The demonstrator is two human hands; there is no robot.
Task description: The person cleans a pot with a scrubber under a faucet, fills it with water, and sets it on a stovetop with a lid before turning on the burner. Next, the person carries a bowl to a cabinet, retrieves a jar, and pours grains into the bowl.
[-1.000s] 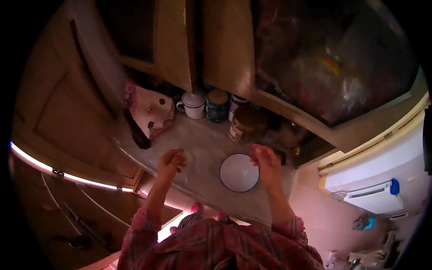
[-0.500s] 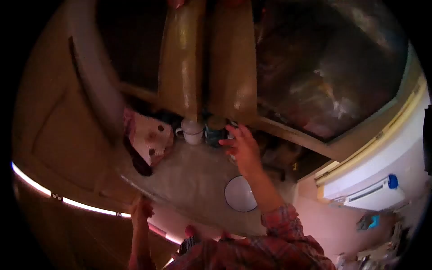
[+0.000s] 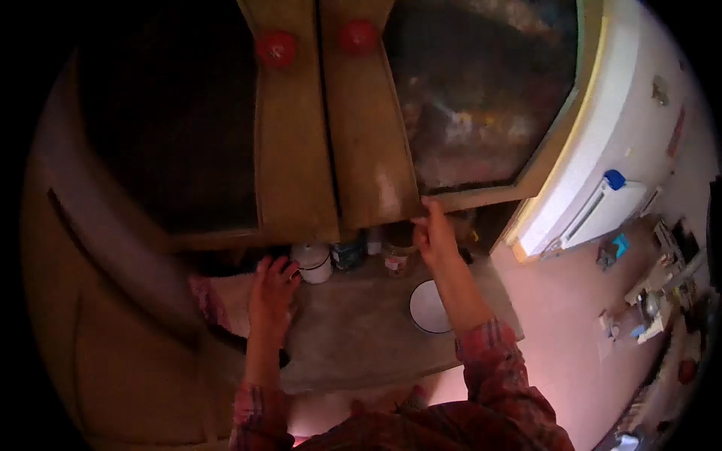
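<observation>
My right hand (image 3: 438,234) is at the lower edge of the right cabinet door (image 3: 368,143), its index finger against the wood and the other fingers curled by the edge. My left hand (image 3: 272,295) reaches over the counter (image 3: 346,331), fingers apart and slightly bent, close beside a white enamel mug (image 3: 314,264). Whether they touch the mug I cannot tell. Right of the mug stand a dark jar (image 3: 347,254) and a glass jar with a label (image 3: 395,260), their tops partly hidden by the doors. A white round bowl or plate (image 3: 430,307) lies below my right forearm.
The left cabinet door (image 3: 293,150) and the right one carry red round knobs (image 3: 277,49). A patterned cloth (image 3: 226,301) lies at the counter's left, with a dark handle-like thing partly under my left arm. A white heater (image 3: 602,214) hangs on the right wall.
My left hand has risen from below the counter edge to beside the mug. My right hand has moved from the jars to the door's lower edge. The view has shifted, showing the red knobs.
</observation>
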